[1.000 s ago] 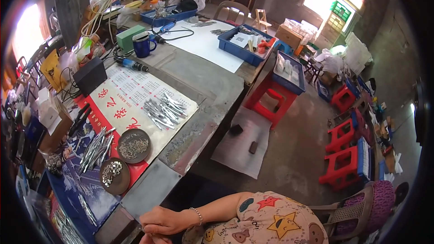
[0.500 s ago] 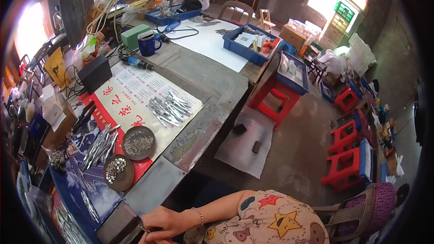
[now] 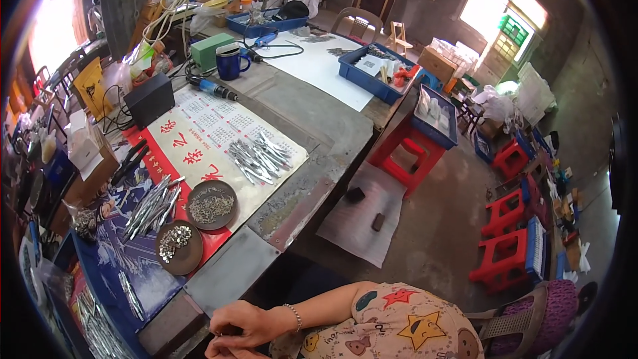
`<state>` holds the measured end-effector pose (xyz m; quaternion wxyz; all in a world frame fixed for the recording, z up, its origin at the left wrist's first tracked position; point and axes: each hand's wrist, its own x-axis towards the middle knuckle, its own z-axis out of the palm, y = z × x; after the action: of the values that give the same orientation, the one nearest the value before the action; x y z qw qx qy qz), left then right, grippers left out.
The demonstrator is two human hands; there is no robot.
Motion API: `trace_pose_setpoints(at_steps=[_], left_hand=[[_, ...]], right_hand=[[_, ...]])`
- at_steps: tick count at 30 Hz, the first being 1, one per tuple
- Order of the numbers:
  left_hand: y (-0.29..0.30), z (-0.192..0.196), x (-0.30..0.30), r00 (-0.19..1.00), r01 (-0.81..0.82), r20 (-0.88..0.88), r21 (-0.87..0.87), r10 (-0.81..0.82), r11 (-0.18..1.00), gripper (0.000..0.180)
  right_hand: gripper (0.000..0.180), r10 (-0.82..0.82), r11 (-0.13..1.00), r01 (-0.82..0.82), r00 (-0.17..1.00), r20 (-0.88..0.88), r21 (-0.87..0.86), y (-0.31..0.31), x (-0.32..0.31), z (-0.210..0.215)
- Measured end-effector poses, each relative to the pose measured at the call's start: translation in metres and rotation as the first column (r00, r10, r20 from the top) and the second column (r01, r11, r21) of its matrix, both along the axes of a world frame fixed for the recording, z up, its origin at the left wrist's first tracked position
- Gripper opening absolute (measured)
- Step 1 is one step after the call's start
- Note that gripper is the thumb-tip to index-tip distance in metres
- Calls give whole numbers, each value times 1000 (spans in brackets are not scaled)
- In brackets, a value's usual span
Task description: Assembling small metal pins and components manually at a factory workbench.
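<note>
Filling much of the left half, a grey worktable (image 3: pixel 296 103) carries a printed sheet (image 3: pixel 206 126) with a loose pile of silver strips (image 3: pixel 260 159) on it. A blue tray (image 3: pixel 365 86) at the table's far corner contains white paper, pale sticks and something red. A second blue tray (image 3: pixel 433 134), set on a red stool (image 3: pixel 425 163), contains clear packets; a rear blue tray (image 3: pixel 286 26) bears a dark, soft-looking heap.

At the lower edge the right hand (image 3: pixel 242 322), with a bracelet at its wrist, meets the left hand (image 3: pixel 229 351), partly cut off. The right fingers curl toward the thumb; whether either hand is clamped on anything I cannot tell, as whatever may sit at the fingertips is too small. A brown block (image 3: pixel 174 326) stands just beside the hands.

Two brown bowls nearly touch: the back bowl (image 3: pixel 209 189) contains fine metal bits (image 3: pixel 211 210), the front bowl (image 3: pixel 189 262) chunkier, brighter pieces (image 3: pixel 174 242). The blue mug (image 3: pixel 229 65) does not show its contents.

Compared with one second ago, the whole view has shifted slightly, the bowls look just as full, and the right hand now shows a rounder gap between finger and thumb.
</note>
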<state>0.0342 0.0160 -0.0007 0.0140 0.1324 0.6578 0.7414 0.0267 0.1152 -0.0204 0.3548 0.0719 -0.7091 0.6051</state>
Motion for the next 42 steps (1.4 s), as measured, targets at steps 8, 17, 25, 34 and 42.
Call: trace_pose_setpoints(at_steps=[8, 17, 25, 34, 42], left_hand=[[-4, -11, 4, 1000, -13, 22, -86, 15, 996, 28], [-3, -4, -1, 999, 4, 45, 1, -4, 1000, 26], [-4, -13, 5, 999, 18, 38, -51, -16, 999, 25], [-3, -3, 1, 984, 30, 178, -13, -27, 999, 27], [-4, -15, 3, 987, 103, 120, 29, -106, 994, 27]], right_hand=[[18, -60, 982, 80, 992, -114, 171, -5, -2, -16], [30, 132, 985, -106, 970, 205, -134, 0, 6, 13], [18, -34, 978, 52, 995, -91, 201, 0, 3, -15], [23, 161, 980, -127, 961, 227, -154, 10, 8, 14], [23, -10, 994, 20, 995, -102, 105, 7, 3, -5]])
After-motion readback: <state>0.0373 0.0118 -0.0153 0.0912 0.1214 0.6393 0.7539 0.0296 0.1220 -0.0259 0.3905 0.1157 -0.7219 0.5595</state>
